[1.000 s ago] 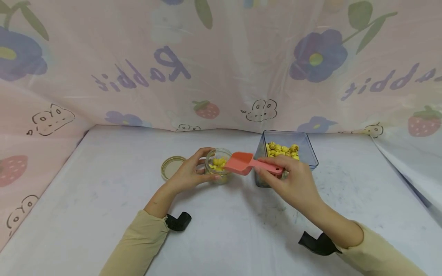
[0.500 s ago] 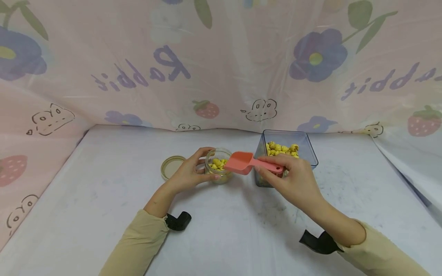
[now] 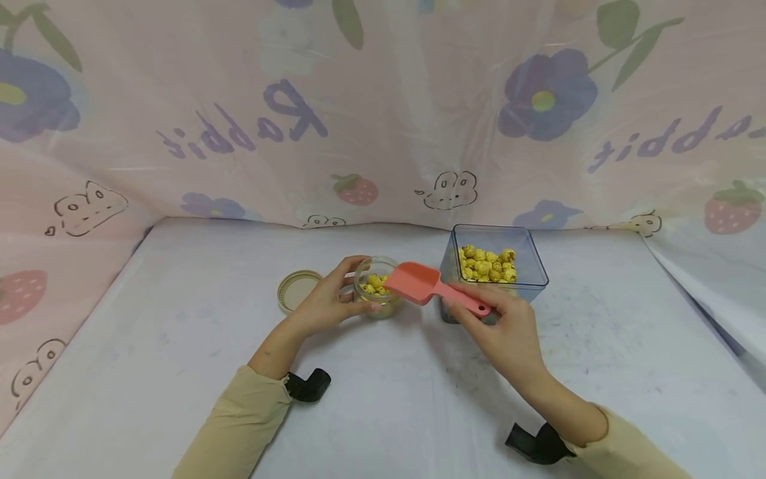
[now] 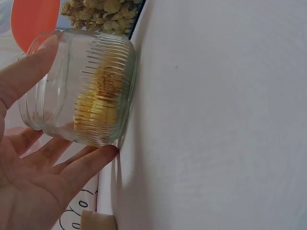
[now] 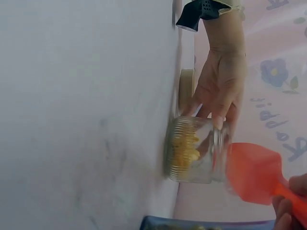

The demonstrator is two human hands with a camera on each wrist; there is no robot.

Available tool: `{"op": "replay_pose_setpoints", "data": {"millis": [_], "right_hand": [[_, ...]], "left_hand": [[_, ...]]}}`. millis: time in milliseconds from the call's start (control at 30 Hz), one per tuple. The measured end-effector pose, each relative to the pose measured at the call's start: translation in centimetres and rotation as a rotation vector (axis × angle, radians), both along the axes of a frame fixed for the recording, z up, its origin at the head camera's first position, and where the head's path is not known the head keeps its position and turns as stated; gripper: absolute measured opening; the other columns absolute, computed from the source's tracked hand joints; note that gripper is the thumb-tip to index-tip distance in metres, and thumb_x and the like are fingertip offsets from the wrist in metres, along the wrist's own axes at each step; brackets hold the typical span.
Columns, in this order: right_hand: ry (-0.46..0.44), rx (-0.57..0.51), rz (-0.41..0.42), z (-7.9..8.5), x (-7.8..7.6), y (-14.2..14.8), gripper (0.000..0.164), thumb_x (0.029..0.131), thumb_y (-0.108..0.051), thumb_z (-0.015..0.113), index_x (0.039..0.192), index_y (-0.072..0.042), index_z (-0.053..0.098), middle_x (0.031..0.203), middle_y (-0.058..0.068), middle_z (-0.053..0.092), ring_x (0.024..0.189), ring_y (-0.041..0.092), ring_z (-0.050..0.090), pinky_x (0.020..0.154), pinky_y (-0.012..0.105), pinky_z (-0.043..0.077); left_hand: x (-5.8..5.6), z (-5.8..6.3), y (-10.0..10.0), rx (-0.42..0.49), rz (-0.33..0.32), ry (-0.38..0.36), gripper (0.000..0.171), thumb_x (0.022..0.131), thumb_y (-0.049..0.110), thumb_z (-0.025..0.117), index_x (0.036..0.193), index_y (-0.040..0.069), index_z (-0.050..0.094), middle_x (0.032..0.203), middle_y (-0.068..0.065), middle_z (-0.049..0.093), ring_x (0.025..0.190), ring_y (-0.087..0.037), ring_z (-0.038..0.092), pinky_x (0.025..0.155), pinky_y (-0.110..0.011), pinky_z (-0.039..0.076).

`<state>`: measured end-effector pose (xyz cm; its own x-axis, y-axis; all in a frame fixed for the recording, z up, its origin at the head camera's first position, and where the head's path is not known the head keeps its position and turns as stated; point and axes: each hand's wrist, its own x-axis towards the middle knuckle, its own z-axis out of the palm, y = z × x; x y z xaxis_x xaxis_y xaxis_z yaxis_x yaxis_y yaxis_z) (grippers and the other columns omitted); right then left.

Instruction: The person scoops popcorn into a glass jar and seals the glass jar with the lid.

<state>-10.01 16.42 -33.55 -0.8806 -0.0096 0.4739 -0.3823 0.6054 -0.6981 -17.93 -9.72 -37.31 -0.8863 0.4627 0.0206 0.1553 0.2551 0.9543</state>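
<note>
My left hand [image 3: 329, 299] grips a ribbed glass jar [image 4: 76, 86] from its left side, thumb near the rim. Yellow popcorn [image 4: 98, 105] lies in the lower part of the jar, which stands upright on the table. A coral-red scoop [image 3: 415, 283] is pinched by its handle in my right hand [image 3: 503, 326]. The scoop's tip hangs over the jar's right rim, and no popcorn shows in its blade. Behind the right hand stands a clear bluish square container [image 3: 532, 269] with more popcorn [image 3: 487, 265] inside; part of its front is hidden by the hand.
A round lid [image 3: 297, 291] with a gold rim lies on the white table [image 3: 371, 399], just left of the jar, partly behind the left hand. A pink printed curtain [image 3: 383, 120] rises along the table's back edge.
My right wrist and forearm have shifted left and down, and the scoop's handle end has dipped. More popcorn in the square container is uncovered. The left hand holds the jar in the same place.
</note>
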Motion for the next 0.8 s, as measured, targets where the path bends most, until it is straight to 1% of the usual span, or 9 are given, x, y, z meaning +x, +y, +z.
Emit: {"op": "replay_pose_setpoints", "data": {"millis": [233,400,467,667,800], "right_hand": [[-0.024,-0.096,0.033,-0.5,0.1,0.2,0.028,0.081,-0.008,0.077,0.108,-0.01,0.074,0.098,0.005,0.072,0.088,0.007,0.053,0.064,0.01,0.047],[-0.039,-0.151,0.061,-0.7,0.2,0.3,0.027,0.082,-0.006,0.075,0.109,-0.006,0.073,0.098,0.007,0.07,0.086,0.008,0.054,0.065,0.011,0.05],[-0.046,-0.167,0.067,-0.8,0.2,0.3,0.028,0.082,-0.005,0.075,0.11,-0.005,0.072,0.098,0.008,0.07,0.086,0.008,0.054,0.066,0.011,0.051],[-0.056,-0.207,0.071,-0.7,0.3,0.6,0.029,0.082,-0.003,0.075,0.11,-0.005,0.072,0.101,0.008,0.069,0.089,0.009,0.055,0.066,0.012,0.052],[-0.055,-0.219,0.078,-0.5,0.3,0.8,0.029,0.082,-0.002,0.074,0.11,-0.004,0.072,0.1,0.008,0.068,0.088,0.008,0.056,0.065,0.012,0.052]], "left_hand": [[0.1,0.0,0.1,0.01,-0.008,-0.001,0.075,0.082,0.006,0.075,0.144,0.009,0.033,0.15,-0.017,0.032,0.137,-0.039,0.036,0.106,-0.041,0.042],[0.5,0.2,0.3,-0.014,0.003,-0.006,0.077,0.082,0.006,0.075,0.145,0.009,0.031,0.151,-0.016,0.03,0.138,-0.04,0.034,0.108,-0.042,0.039],[0.6,0.3,0.4,-0.041,0.013,0.002,0.077,0.083,0.007,0.074,0.146,0.009,0.03,0.152,-0.017,0.03,0.137,-0.041,0.034,0.108,-0.042,0.038],[1.0,0.8,0.6,-0.175,0.05,0.084,0.08,0.084,0.014,0.074,0.149,0.005,0.027,0.152,-0.02,0.033,0.133,-0.043,0.04,0.107,-0.047,0.04],[1.1,1.0,0.7,-0.227,0.067,0.093,0.083,0.084,0.017,0.074,0.15,0.005,0.026,0.152,-0.019,0.032,0.133,-0.042,0.041,0.107,-0.048,0.04]]}}
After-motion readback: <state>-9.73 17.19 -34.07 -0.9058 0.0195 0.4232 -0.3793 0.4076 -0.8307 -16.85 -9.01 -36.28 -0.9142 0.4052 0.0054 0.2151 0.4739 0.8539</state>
